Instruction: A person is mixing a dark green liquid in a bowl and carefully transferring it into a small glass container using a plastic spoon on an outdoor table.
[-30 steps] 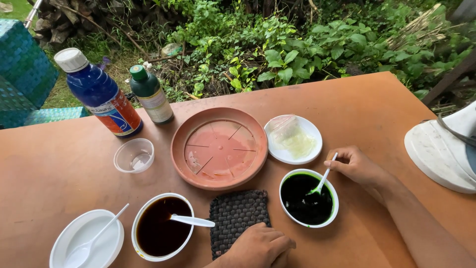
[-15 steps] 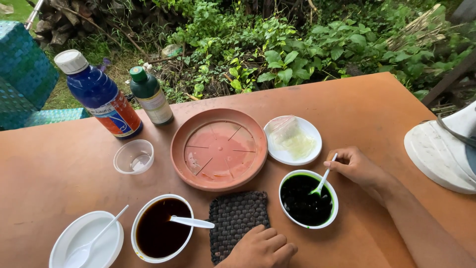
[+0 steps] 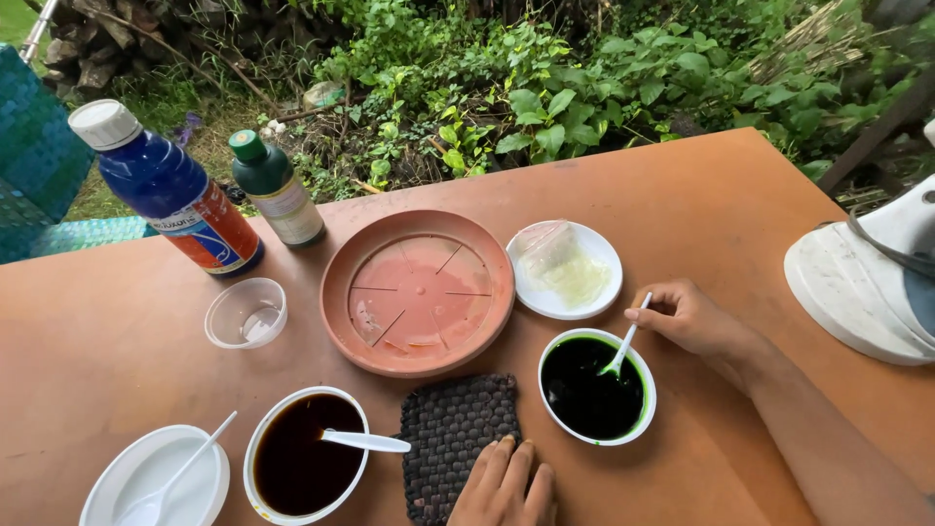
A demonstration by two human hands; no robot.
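Our right fingers (image 3: 660, 314) pinch the handle of a white plastic spoon (image 3: 624, 345), closed on it near its top end, while its bowl dips into the dark green liquid of a white bowl (image 3: 596, 387). The right hand (image 3: 693, 319) rests on the brown table (image 3: 682, 195) just right of that bowl. Our left hand (image 3: 504, 483) lies at the bottom edge of the view, fingers flat and loosely together, their tips touching the lower edge of a dark woven mat (image 3: 455, 435); it grips nothing.

We count three spoons in all: the one we hold, a second (image 3: 362, 441) lying across the rim of a white bowl of dark brown liquid (image 3: 305, 456) left of the mat, and a third (image 3: 180, 474) resting in an empty white dish (image 3: 156, 477) at the lower left. That makes two bowls with liquid. Two white shallow dishes show: the empty one and another (image 3: 567, 270) beyond the green bowl, holding a clear plastic packet. One terracotta saucer (image 3: 417, 290) sits in the middle, one small clear cup (image 3: 246, 313) to its left. Two bottles stand at the far edge: a blue one with a white cap (image 3: 166, 187) and a smaller green one (image 3: 277, 189) beside it.
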